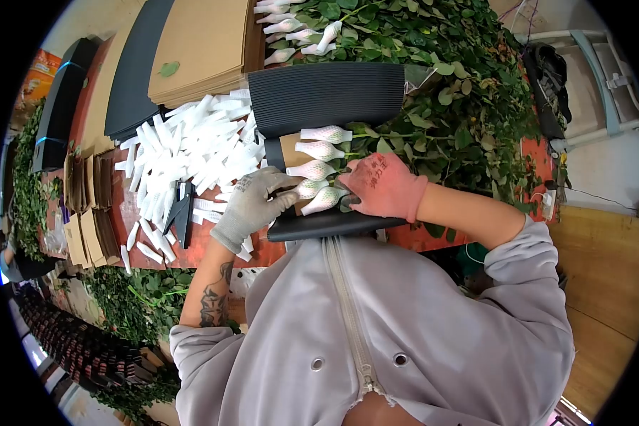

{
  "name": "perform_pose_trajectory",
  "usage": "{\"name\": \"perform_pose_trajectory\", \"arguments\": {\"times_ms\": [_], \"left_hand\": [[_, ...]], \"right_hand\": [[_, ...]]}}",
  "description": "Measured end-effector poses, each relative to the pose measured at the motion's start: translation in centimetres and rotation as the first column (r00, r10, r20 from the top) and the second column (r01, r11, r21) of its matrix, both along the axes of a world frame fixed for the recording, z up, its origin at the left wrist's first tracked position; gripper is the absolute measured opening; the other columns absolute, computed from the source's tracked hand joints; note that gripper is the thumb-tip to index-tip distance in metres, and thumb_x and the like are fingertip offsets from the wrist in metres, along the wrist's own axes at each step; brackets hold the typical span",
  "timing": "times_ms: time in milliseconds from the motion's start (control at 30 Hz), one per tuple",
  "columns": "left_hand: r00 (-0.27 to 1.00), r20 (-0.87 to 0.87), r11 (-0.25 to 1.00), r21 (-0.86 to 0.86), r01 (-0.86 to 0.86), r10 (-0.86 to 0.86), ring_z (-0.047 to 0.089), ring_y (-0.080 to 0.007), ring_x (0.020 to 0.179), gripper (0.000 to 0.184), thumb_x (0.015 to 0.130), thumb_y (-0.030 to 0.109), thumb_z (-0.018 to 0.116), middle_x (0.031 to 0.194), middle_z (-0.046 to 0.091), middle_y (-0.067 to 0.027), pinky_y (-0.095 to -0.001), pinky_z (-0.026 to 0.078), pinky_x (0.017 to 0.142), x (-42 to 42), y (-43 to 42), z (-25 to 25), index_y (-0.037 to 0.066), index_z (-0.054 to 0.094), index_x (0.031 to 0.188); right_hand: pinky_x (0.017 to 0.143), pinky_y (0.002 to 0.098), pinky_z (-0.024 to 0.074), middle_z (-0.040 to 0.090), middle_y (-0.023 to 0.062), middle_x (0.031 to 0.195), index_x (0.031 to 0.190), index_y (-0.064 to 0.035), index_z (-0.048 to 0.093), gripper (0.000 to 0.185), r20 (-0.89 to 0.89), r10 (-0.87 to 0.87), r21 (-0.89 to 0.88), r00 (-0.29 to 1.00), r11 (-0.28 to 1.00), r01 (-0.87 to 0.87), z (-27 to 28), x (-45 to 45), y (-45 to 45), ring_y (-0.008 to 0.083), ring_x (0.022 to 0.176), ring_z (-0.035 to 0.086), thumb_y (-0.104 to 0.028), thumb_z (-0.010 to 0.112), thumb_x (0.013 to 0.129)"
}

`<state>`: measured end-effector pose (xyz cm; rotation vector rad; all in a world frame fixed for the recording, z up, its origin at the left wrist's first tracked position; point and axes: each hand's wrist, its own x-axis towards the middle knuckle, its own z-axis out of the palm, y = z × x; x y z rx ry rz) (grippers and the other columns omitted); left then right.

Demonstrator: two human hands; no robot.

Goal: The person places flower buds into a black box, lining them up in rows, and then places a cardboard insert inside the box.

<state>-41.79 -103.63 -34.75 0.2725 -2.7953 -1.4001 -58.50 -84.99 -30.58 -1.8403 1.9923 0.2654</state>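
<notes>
Several netted rose buds (322, 150) lie in a column on a brown card over a black corrugated sheet (326, 92), stems pointing right. My left hand (250, 206), in a grey glove, reaches to the left ends of the lower buds, fingers bent round one netted bud (309, 188). My right hand (385, 186), in a pink glove, is closed at the stem side of the same buds; its fingertips are partly hidden by leaves and buds. The sheet's near edge (334, 226) curls up beside my body.
A heap of white net sleeves (192, 149) and black scissors (182, 216) lie left. Brown cardboard sheets (199, 50) are stacked behind, small folded cards (89, 188) far left. Leafy stems (468, 106) cover the right side. A chair (603, 78) stands beyond.
</notes>
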Motion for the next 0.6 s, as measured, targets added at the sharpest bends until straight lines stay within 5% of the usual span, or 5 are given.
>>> {"name": "perform_pose_trajectory", "arguments": {"times_ms": [267,300,367,533,600], "left_hand": [[0.999,-0.023,0.997,-0.066,-0.029,0.028,0.060,-0.0231,0.075,0.025,0.079,0.020,0.065,0.079,0.061,-0.0107,-0.0321,0.047,0.068,-0.4,0.0,-0.3,0.005,0.066,0.099],[0.999,-0.020,0.997,-0.062,-0.035,0.033,0.060,-0.0231,0.075,0.025,0.079,0.020,0.065,0.079,0.061,-0.0107,-0.0321,0.047,0.068,-0.2,0.0,-0.6,0.005,0.066,0.099],[0.985,0.077,0.877,0.447,-0.175,0.156,0.061,-0.0195,0.071,0.023,0.081,0.016,0.061,0.081,0.062,-0.0104,-0.0300,0.047,0.066,0.2,-0.4,-1.2,0.002,0.065,0.099],[0.960,-0.038,0.953,0.141,-0.268,0.276,0.059,-0.0175,0.068,0.027,0.079,0.012,0.063,0.078,0.060,-0.0093,-0.0289,0.047,0.064,-1.0,-1.2,-1.8,0.000,0.063,0.103],[0.932,-0.040,0.931,0.075,-0.357,0.361,0.054,-0.0096,0.070,0.027,0.082,0.012,0.064,0.078,0.058,-0.0035,-0.0224,0.045,0.065,-2.2,-0.8,-2.7,-0.001,0.062,0.106]], "right_hand": [[0.070,0.0382,0.0440,0.056,0.0081,0.078,0.088,-0.0093,0.055,0.027,0.210,0.145,-0.182,0.967,0.977,-0.107,-2.5,-0.1,-1.9,0.0257,0.078,0.058,-0.034,0.057,0.077],[0.070,0.0379,0.0443,0.058,0.0088,0.078,0.085,-0.0093,0.055,0.028,-0.018,0.163,-0.036,0.986,0.986,-0.164,-1.9,0.9,-2.0,0.0254,0.080,0.059,-0.036,0.055,0.078],[0.070,0.0378,0.0444,0.058,0.0092,0.079,0.083,-0.0087,0.055,0.029,0.035,0.138,-0.077,0.990,0.988,-0.135,-2.2,0.6,-1.3,0.0250,0.079,0.059,-0.037,0.055,0.078],[0.064,0.0375,0.0426,0.058,0.0093,0.081,0.082,-0.0058,0.051,0.032,-0.081,0.286,-0.183,0.955,0.937,-0.296,-2.3,0.7,-1.1,0.0240,0.076,0.057,-0.038,0.053,0.080],[0.064,0.0377,0.0417,0.058,0.0094,0.082,0.082,-0.0058,0.051,0.032,0.022,0.210,0.008,0.978,0.978,-0.210,-1.9,0.9,-2.0,0.0243,0.077,0.057,-0.037,0.052,0.081]]}}
